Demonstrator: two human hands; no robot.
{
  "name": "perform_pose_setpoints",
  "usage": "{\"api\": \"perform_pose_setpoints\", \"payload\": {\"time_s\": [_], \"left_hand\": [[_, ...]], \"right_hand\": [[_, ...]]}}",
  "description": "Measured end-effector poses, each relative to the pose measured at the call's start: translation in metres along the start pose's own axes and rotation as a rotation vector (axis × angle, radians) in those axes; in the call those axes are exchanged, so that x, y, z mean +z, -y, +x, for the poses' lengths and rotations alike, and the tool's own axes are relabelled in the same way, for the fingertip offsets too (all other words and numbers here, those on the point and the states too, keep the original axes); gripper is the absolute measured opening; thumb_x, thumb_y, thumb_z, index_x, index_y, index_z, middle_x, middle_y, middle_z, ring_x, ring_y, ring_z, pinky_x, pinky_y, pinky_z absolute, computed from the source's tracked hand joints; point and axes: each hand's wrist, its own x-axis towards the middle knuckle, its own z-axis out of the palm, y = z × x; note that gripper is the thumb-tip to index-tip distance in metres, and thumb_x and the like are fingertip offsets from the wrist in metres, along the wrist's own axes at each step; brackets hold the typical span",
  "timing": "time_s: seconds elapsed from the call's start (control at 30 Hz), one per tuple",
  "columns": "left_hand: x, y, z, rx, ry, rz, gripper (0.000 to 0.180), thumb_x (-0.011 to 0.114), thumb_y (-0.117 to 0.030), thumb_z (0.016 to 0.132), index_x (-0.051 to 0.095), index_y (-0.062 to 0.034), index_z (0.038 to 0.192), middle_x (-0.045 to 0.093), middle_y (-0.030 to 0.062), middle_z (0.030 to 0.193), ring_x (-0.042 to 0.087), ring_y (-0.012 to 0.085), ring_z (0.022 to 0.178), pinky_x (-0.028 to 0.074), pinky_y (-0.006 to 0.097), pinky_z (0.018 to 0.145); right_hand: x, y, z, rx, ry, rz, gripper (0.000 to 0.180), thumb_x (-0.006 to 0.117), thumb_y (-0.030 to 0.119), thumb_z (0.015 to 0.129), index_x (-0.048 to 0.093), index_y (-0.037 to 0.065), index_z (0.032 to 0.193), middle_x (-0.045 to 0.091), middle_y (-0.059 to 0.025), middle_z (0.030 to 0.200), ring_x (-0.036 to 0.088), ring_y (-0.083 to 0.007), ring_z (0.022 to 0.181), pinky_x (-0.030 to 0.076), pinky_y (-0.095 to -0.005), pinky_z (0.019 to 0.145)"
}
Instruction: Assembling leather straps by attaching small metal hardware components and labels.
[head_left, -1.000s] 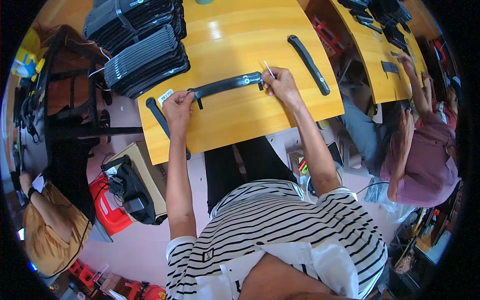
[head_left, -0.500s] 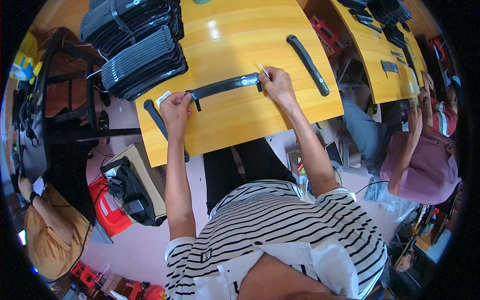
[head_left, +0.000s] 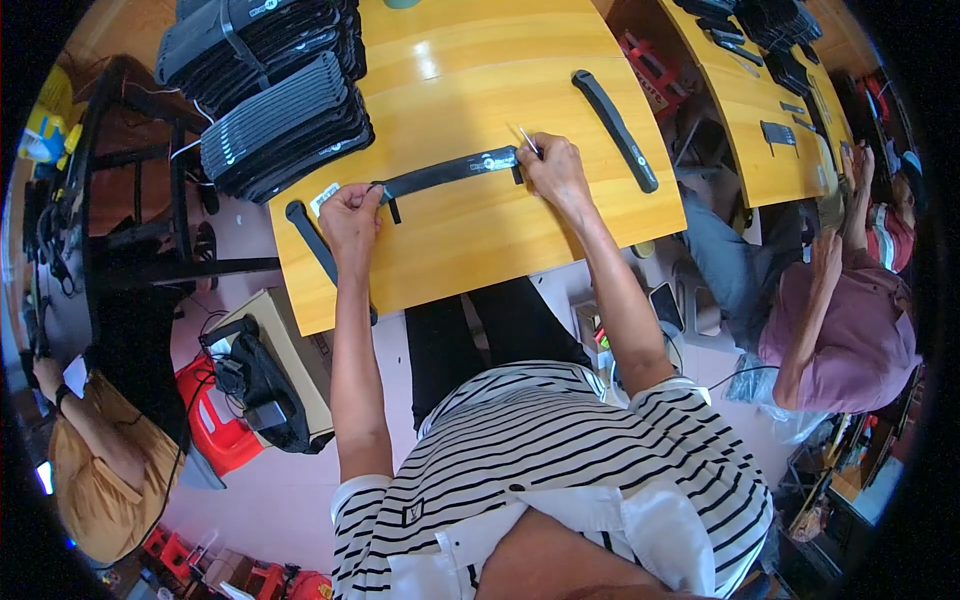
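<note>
A long black strap (head_left: 440,176) lies stretched across the yellow table, bowed slightly upward, with a short dark tab hanging near each end. My left hand (head_left: 348,218) is closed in a pinch on its left end. At the right end, my right hand (head_left: 553,170) is closed on the strap, and a thin white stick (head_left: 527,137) pokes out above its fingers. A clear shiny patch covers the strap beside the right hand. Another black strap (head_left: 615,130) lies flat to the right. One more strap (head_left: 318,245) lies partly behind my left wrist.
Tall stacks of folded black straps (head_left: 275,125) fill the table's far left. A white label (head_left: 325,195) shows by my left hand. To the right, people work at a second yellow table (head_left: 740,120). A carton with a black bag (head_left: 265,385) and a red stool (head_left: 215,425) stand lower left.
My hands and the strap look the same. At the right, the arm of the person in the purple top has dropped lower.
</note>
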Motion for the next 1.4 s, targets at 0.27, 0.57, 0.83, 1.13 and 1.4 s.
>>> {"api": "perform_pose_setpoints", "payload": {"time_s": [0.27, 0.57, 0.83, 1.13, 1.4], "left_hand": [[0.000, 0.003, 0.000, 0.010, -0.024, 0.017, 0.014, 0.067, -0.011, 0.076, 0.064, 0.0023, 0.077, 0.059, 0.0040, 0.058, 0.049, 0.0073, 0.042, 0.037, 0.021, 0.038], [0.002, 0.003, 0.001, 0.035, -0.049, 0.064, 0.015, 0.067, -0.013, 0.076, 0.064, 0.0017, 0.075, 0.058, 0.0038, 0.056, 0.050, 0.0081, 0.041, 0.038, 0.023, 0.039], [0.003, 0.000, -0.001, 0.038, -0.063, 0.196, 0.016, 0.067, -0.015, 0.077, 0.063, -0.0001, 0.078, 0.058, 0.0018, 0.061, 0.049, 0.0060, 0.044, 0.038, 0.020, 0.039], [0.005, -0.005, -0.003, 0.173, -0.159, 0.417, 0.018, 0.070, -0.016, 0.070, 0.062, 0.0002, 0.073, 0.061, 0.0077, 0.061, 0.058, 0.0199, 0.057, 0.045, 0.033, 0.057], [0.003, 0.008, 0.007, 0.074, -0.156, 0.323, 0.019, 0.070, -0.014, 0.071, 0.058, -0.0009, 0.077, 0.056, 0.0053, 0.059, 0.054, 0.0164, 0.050, 0.042, 0.029, 0.048]], "right_hand": [[0.000, 0.006, -0.003, -0.025, -0.012, -0.093, 0.021, 0.059, 0.019, 0.076, 0.061, -0.001, 0.073, 0.060, -0.0226, 0.067, 0.059, -0.0383, 0.070, 0.046, -0.0447, 0.066], [0.001, 0.006, -0.005, -0.118, -0.076, -0.214, 0.021, 0.057, 0.019, 0.077, 0.062, -0.002, 0.081, 0.059, -0.0222, 0.067, 0.060, -0.0354, 0.067, 0.046, -0.0415, 0.064], [0.003, 0.009, -0.007, -0.134, -0.103, -0.213, 0.018, 0.057, 0.017, 0.076, 0.060, -0.001, 0.074, 0.060, -0.0237, 0.070, 0.059, -0.0402, 0.072, 0.047, -0.0465, 0.067], [0.008, 0.016, -0.012, -0.130, -0.127, -0.315, 0.018, 0.057, 0.018, 0.077, 0.059, 0.000, 0.079, 0.061, -0.0238, 0.072, 0.060, -0.0411, 0.073, 0.048, -0.0477, 0.066], [0.008, 0.015, -0.010, -0.089, -0.114, -0.321, 0.016, 0.058, 0.017, 0.077, 0.057, 0.003, 0.084, 0.062, -0.0223, 0.078, 0.059, -0.0409, 0.077, 0.047, -0.0474, 0.070]]}}
